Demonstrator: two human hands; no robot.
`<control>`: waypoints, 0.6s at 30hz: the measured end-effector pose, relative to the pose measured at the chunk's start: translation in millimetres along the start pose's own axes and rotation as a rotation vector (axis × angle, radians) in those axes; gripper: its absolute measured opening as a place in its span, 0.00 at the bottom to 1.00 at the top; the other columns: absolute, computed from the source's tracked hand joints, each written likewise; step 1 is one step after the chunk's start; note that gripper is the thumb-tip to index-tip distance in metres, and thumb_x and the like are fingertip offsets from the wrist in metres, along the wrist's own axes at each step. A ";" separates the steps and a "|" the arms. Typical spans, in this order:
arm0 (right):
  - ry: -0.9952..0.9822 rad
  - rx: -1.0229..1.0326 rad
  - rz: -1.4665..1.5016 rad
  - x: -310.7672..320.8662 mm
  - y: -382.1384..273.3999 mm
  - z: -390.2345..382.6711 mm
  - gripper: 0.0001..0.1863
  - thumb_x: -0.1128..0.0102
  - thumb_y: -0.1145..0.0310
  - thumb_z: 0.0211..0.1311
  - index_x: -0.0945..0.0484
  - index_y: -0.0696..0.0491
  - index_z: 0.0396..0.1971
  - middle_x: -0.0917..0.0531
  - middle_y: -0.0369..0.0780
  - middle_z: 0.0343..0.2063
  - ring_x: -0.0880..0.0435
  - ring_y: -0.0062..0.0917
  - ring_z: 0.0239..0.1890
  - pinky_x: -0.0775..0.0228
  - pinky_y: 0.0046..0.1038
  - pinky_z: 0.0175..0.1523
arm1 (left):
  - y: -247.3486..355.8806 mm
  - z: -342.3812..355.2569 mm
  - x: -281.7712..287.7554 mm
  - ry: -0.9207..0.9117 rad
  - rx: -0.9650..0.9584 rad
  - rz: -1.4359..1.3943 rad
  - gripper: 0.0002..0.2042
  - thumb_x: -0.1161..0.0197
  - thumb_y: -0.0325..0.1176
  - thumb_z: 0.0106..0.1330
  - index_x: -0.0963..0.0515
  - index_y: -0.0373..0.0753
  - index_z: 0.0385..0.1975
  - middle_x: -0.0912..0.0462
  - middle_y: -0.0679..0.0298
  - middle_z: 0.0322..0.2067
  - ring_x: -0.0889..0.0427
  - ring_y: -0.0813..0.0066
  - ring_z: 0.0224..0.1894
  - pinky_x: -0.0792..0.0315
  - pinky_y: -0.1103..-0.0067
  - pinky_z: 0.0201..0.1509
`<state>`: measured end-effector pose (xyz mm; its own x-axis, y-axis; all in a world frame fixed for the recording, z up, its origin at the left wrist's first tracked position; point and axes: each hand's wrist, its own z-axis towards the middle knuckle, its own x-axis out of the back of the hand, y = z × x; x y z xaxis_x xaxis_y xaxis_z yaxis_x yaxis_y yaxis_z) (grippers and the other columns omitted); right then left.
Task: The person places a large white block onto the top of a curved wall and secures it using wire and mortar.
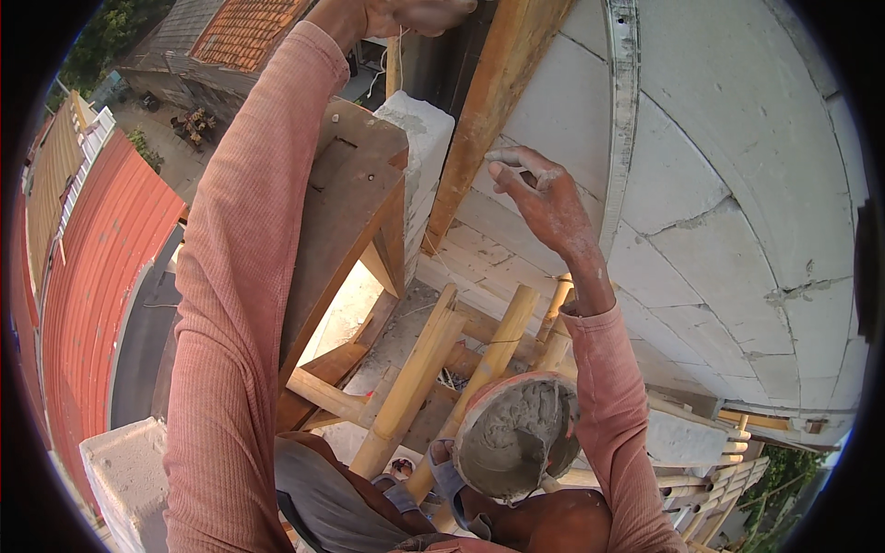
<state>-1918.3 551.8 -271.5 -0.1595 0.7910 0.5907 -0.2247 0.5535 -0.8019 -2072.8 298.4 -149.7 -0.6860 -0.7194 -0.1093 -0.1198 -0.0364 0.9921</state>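
Observation:
My left hand (pixel 415 13) is raised at the top edge, fingers curled and blurred, above a thin white string (pixel 398 46); what it grips, if anything, is unclear. My right hand (pixel 524 181) is raised before the block wall, thumb and forefinger pinched; anything between them is too small to make out. Between my arms stand a wooden board (pixel 355 147) and a pale block column (pixel 418 120), beside a long timber (pixel 479 111). Below my right hand, a bucket of grey mortar (pixel 498 433) sits among the bamboo poles.
Bamboo scaffolding (pixel 410 378) lies under me, with gaps down to lower levels, and my sandalled feet (pixel 442 470) show there. The block wall (pixel 737 203) with a metal strip (pixel 619 111) rises at the right. Red metal roofing (pixel 106 276) and a pale block (pixel 124 479) are at the left.

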 end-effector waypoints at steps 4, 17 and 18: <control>-0.002 -0.046 0.006 4.3 -2.2 -3.3 0.19 0.41 0.57 0.73 0.17 0.55 0.55 0.14 0.46 0.48 0.15 0.33 0.52 0.27 0.37 0.59 | 9.9 -3.1 -5.1 0.136 0.057 0.088 0.10 0.45 0.36 0.78 0.29 0.48 0.29 0.39 0.81 0.13 0.42 0.90 0.10 0.50 0.87 0.13; -0.066 -0.023 -0.031 -4.5 -3.2 0.0 0.20 0.40 0.56 0.74 0.18 0.55 0.54 0.14 0.46 0.49 0.16 0.34 0.52 0.26 0.37 0.59 | -17.4 8.0 4.4 -0.095 -0.083 -0.221 0.12 0.48 0.39 0.77 0.34 0.51 0.27 0.41 0.80 0.14 0.45 0.89 0.11 0.49 0.86 0.13; -0.066 -0.030 -0.042 -3.6 -4.1 -0.2 0.20 0.40 0.56 0.74 0.18 0.55 0.55 0.14 0.46 0.50 0.16 0.34 0.52 0.26 0.37 0.60 | -17.1 8.9 1.5 -0.075 -0.103 -0.202 0.12 0.49 0.39 0.77 0.34 0.50 0.27 0.42 0.80 0.15 0.46 0.88 0.11 0.50 0.86 0.13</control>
<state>-1916.7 546.8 -270.4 -0.2138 0.7483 0.6280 -0.2043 0.5944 -0.7778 -2078.2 304.1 -167.3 -0.7075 -0.6368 -0.3065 -0.1888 -0.2477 0.9503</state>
